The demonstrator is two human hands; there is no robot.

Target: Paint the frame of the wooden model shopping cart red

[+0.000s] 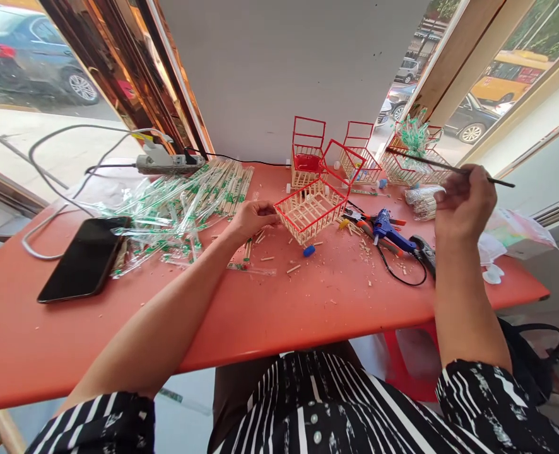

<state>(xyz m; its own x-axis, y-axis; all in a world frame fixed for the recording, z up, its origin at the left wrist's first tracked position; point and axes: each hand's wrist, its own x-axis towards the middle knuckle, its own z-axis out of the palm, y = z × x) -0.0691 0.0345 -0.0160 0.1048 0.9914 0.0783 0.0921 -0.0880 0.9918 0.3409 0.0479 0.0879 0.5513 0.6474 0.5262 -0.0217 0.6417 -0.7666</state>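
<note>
Orange table (270,315) takes up most of the view, littered with wood bits. Left of the left hand (251,217) sits a heap of wrapped chopsticks (185,195), further out a phone (85,255). That hand pinches the near rim of a little stick basket (312,208) with red edging, sitting just right of its fingers. Looks featherlight and brittle, glued joints, so I'd grip the rim rails, not the thin slats. Right hand (464,202) is raised, closed on a thin dark stick (445,166). Below it lies a blue glue gun (388,228).
</note>
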